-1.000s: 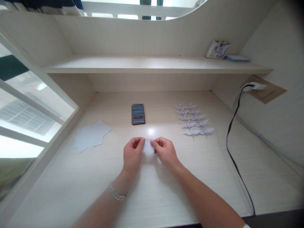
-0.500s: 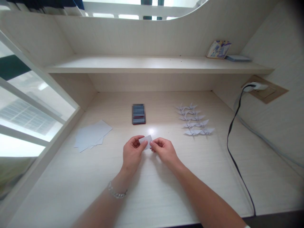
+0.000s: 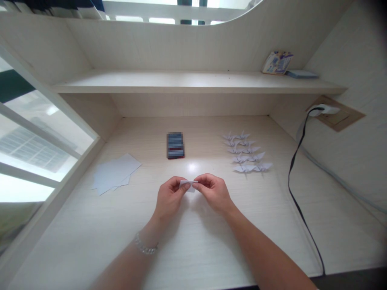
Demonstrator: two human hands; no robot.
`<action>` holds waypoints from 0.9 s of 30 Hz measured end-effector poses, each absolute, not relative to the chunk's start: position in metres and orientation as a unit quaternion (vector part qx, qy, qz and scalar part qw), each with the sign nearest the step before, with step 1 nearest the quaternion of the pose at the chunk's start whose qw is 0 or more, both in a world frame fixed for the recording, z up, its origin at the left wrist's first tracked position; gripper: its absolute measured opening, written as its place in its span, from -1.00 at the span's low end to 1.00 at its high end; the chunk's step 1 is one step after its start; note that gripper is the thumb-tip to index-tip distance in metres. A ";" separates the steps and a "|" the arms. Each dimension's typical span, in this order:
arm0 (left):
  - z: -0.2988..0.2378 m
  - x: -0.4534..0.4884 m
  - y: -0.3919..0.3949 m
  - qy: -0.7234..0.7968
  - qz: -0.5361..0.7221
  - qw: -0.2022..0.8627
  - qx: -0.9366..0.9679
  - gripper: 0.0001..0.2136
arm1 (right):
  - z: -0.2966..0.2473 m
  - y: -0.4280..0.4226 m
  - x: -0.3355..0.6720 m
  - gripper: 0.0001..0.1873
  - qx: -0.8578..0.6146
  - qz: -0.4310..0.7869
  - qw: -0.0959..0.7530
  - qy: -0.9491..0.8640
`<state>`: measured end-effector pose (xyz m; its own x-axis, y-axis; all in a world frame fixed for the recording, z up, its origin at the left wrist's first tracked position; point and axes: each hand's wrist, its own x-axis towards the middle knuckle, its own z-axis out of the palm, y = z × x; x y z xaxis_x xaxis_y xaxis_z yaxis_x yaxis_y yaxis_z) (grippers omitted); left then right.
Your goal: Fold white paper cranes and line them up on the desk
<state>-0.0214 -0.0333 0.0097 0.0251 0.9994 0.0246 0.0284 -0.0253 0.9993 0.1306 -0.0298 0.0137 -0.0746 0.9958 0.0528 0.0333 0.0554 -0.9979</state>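
Observation:
A small piece of folded white paper (image 3: 190, 188) is pinched between both hands, just above the middle of the desk. My left hand (image 3: 170, 197) grips its left side with thumb and fingers, a chain bracelet on the wrist. On the other side, my right hand (image 3: 214, 192) is closed on the paper's right edge, its thumb meeting the fingers. Parts of the paper are hidden behind the thumbs. Several folded paper cranes (image 3: 246, 159) stand in two columns to the right of my hands. Loose white paper sheets (image 3: 116, 173) lie overlapping at the left.
A phone-like dark rectangle (image 3: 175, 145), its face pixelated, lies beyond my hands. A black cable (image 3: 290, 181) runs from the wall socket (image 3: 338, 114) down the desk's right side. The shelf (image 3: 181, 80) spans the back, with a colourful packet (image 3: 277, 63) on it.
The paper has tilted from showing a flat face to a narrower, folded shape. My right hand has come up and closer to the left, and the left thumb has shifted slightly.

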 end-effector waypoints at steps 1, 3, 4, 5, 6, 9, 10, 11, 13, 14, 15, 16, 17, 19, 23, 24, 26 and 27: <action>0.010 -0.021 -0.033 0.493 0.492 0.495 0.519 -0.85 | 0.013 -0.030 0.131 -0.85 -0.479 0.487 0.487 -0.543; 0.009 -0.022 -0.033 0.492 0.488 0.499 0.520 -0.85 | 0.014 -0.030 0.131 -0.86 -0.485 0.470 0.489 -0.552; 0.009 -0.022 -0.033 0.491 0.488 0.500 0.520 -0.86 | 0.014 -0.030 0.131 -0.86 -0.486 0.463 0.491 -0.555; 0.009 -0.022 -0.033 0.490 0.488 0.501 0.520 -0.86 | 0.015 -0.030 0.131 -0.86 -0.487 0.459 0.492 -0.556; 0.008 -0.022 -0.033 0.488 0.490 0.502 0.518 -0.86 | 0.016 -0.031 0.131 -0.86 -0.488 0.458 0.494 -0.555; 0.007 -0.022 -0.033 0.483 0.493 0.508 0.515 -0.88 | 0.017 -0.031 0.130 -0.85 -0.492 0.459 0.502 -0.543; 0.007 -0.022 -0.033 0.481 0.492 0.511 0.515 -0.88 | 0.017 -0.031 0.130 -0.84 -0.494 0.458 0.504 -0.540; 0.007 -0.022 -0.033 0.479 0.490 0.514 0.516 -0.88 | 0.017 -0.031 0.130 -0.84 -0.496 0.455 0.506 -0.539; 0.008 -0.022 -0.033 0.479 0.484 0.516 0.520 -0.87 | 0.017 -0.031 0.130 -0.84 -0.499 0.447 0.507 -0.542; 0.009 -0.022 -0.034 0.480 0.482 0.515 0.522 -0.87 | 0.017 -0.031 0.131 -0.84 -0.501 0.443 0.504 -0.547; 0.010 -0.021 -0.034 0.483 0.481 0.510 0.525 -0.87 | 0.018 -0.031 0.131 -0.84 -0.503 0.441 0.497 -0.553; 0.010 -0.021 -0.034 0.486 0.480 0.504 0.528 -0.86 | 0.018 -0.031 0.132 -0.84 -0.505 0.439 0.486 -0.562; 0.011 -0.021 -0.035 0.491 0.479 0.497 0.531 -0.85 | 0.019 -0.031 0.133 -0.84 -0.507 0.440 0.473 -0.571; 0.012 -0.021 -0.035 0.504 0.471 0.483 0.539 -0.85 | 0.019 -0.030 0.135 -0.84 -0.504 0.448 0.442 -0.592; 0.012 -0.023 -0.034 0.520 0.441 0.462 0.568 -0.84 | 0.017 -0.028 0.136 -0.84 -0.492 0.462 0.409 -0.614; 0.012 -0.023 -0.034 0.519 0.433 0.458 0.577 -0.84 | 0.016 -0.028 0.136 -0.83 -0.494 0.459 0.406 -0.617; 0.013 -0.024 -0.034 0.515 0.418 0.453 0.596 -0.85 | 0.016 -0.029 0.134 -0.82 -0.497 0.449 0.400 -0.625; 0.014 -0.025 -0.034 0.513 0.410 0.450 0.605 -0.85 | 0.016 -0.029 0.134 -0.82 -0.499 0.445 0.397 -0.629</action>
